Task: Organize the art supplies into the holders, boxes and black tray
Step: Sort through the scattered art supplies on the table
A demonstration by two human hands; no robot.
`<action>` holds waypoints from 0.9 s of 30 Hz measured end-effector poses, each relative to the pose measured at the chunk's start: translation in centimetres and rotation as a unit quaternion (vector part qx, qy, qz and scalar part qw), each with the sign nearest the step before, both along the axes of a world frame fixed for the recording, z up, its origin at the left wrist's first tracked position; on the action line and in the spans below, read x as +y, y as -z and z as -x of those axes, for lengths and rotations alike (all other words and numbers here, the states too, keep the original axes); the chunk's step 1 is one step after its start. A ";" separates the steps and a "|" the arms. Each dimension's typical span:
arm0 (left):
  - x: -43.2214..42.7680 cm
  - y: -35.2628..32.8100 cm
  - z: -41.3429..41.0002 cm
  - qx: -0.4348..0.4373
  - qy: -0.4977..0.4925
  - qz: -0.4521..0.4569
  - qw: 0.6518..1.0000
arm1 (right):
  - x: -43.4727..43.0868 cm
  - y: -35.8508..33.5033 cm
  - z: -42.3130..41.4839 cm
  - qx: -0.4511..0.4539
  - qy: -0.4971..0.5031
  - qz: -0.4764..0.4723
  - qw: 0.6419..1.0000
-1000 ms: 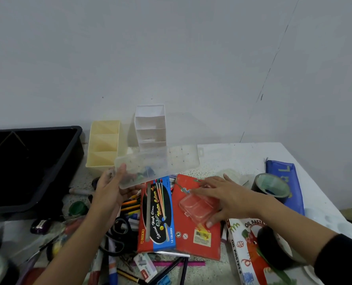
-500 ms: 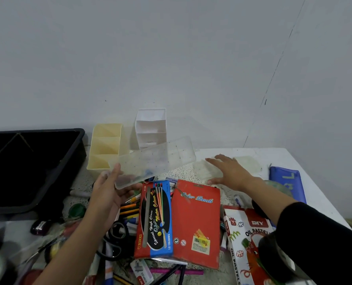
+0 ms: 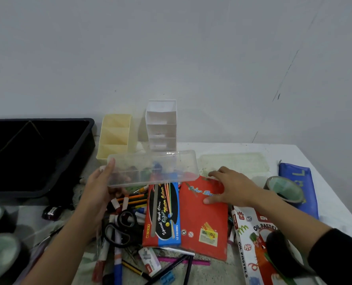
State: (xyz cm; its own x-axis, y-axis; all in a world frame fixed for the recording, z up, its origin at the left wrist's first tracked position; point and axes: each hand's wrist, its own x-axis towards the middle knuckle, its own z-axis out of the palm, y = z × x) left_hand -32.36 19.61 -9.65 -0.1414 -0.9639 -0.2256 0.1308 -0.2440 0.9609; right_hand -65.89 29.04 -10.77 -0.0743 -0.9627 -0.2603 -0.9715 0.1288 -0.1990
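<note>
Two arms in view, both w/ bare hands. Left hand (image 3: 97, 192): forearm bare all the way to frame edge. Right hand (image 3: 230, 188): forearm bare approx to mid-length, then plain black fabric sleeve (image 3: 339, 258), cuff pushed up, running off bottom-right corner.

- Left hand (image 3: 98, 190) was raised, thumb pointing up, gripping one end of a clear box (image 3: 156, 167).
- Right hand (image 3: 230, 188) was stretched out palm down, fingers loosely spread.

A single head-worn camera looks forward and down, close over the cluttered table (image 3: 253, 149) toward the wall (image 3: 171, 48).
</note>
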 end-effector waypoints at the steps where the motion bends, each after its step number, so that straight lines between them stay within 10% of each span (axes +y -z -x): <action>1: 0.0 0.1 -0.1 -0.007 -0.004 0.002 1.000 | -0.1 0.1 -0.2 -0.011 0.009 0.001 1.000; 15: -0.4 -1.1 1.6 0.073 0.024 -0.003 0.997 | -0.8 -3.2 3.5 -0.325 0.186 0.135 0.917; 27: -1.3 -0.6 2.6 0.091 0.012 -0.019 0.996 | -1.9 -3.4 11.1 -0.222 0.340 0.262 0.876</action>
State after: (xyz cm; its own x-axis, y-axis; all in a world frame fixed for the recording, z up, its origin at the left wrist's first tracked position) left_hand -34.95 18.32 -9.03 -0.2055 -0.9511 -0.2305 0.2952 -0.2848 0.9120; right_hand -77.02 27.19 -7.41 -0.6799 -0.7312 0.0559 -0.5180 0.4249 -0.7424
